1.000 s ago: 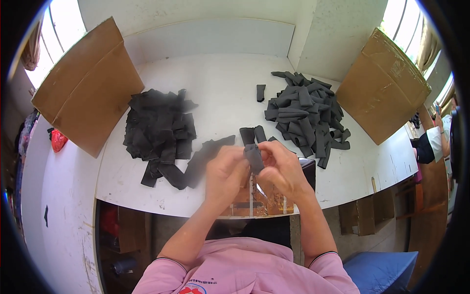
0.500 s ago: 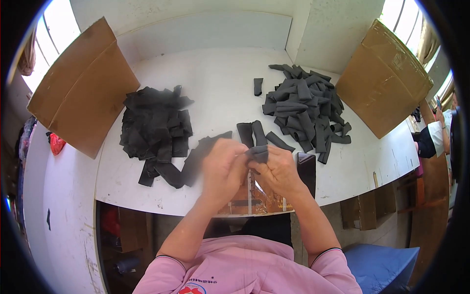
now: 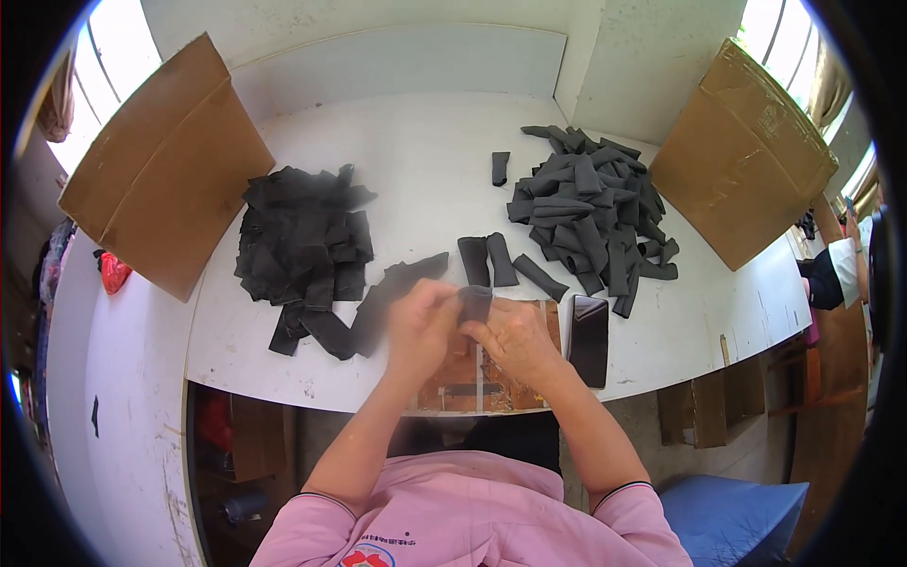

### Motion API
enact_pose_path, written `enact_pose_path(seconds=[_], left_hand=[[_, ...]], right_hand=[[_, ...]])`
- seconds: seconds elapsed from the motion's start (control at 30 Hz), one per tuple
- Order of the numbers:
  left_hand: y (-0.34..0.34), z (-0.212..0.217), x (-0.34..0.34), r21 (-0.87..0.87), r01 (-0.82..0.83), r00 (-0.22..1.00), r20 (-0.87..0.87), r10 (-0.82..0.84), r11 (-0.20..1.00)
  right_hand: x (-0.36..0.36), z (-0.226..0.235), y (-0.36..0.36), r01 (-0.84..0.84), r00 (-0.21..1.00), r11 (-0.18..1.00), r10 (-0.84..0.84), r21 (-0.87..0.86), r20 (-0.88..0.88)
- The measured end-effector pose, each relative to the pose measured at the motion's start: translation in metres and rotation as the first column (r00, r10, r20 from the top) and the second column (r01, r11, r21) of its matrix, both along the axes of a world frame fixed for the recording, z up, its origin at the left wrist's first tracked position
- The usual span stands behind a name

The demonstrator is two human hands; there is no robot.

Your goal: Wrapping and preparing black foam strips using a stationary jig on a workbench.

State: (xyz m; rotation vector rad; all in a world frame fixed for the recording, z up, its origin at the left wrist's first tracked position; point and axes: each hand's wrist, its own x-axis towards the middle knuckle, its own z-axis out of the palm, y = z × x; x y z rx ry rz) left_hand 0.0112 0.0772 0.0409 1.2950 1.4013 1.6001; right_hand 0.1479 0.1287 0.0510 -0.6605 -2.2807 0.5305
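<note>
Dark fabric piece (image 3: 475, 307): soft, matt, short and tubular, between the two hands above the near edge of the table
Left heap (image 3: 304, 231): flat, black cloth strips with ragged outlines, overlapping
Right heap (image 3: 584, 203): dark grey cloth, smooth, narrow tube shapes
Table (image 3: 416, 161): white, flat, with a brown, scuffed patch (image 3: 449, 383) under the hands
Slab (image 3: 589, 342): black, glossy, rectangular, right of the right hand
Left hand (image 3: 422, 319): fingers bent, fingertips pinched on the piece's left side
Right hand (image 3: 516, 342): thumb and curled fingers clamped on its right side
Count: one piece held, three loose pieces (image 3: 502, 260) just beyond the hands, one lone piece (image 3: 500, 168) farther off, two heaps, two cardboard boxes (image 3: 746, 151), one slab; strips within heaps overlap too much to count
</note>
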Motion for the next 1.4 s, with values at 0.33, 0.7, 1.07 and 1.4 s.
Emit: enact_pose_path(seconds=[0.33, 0.7, 1.07, 1.4], left_hand=[[-0.008, 0.02, 0.02, 0.24, -0.086, 0.97, -0.2, 0.135, 0.967], [-0.001, 0.018, -0.004, 0.031, 0.036, 0.995, 0.096, -0.038, 0.999], [-0.005, 0.022, 0.012, -0.077, 0.146, 0.945, 0.306, -0.117, 0.986], [-0.003, 0.042, 0.008, 0.112, 0.102, 0.972, -0.221, -0.075, 0.988]], right_hand=[[0.007, -0.025, -0.015, 0.189, 0.98, 0.98, -0.184, 0.063, -0.077], [0.01, 0.034, -0.002, 0.026, 0.993, 1.0, -0.027, 0.006, 0.111], [0.009, 0.021, -0.008, 0.097, 0.993, 0.995, -0.098, 0.015, 0.063], [0.008, 0.009, -0.001, 0.014, 0.994, 0.995, -0.002, -0.104, 0.11]])
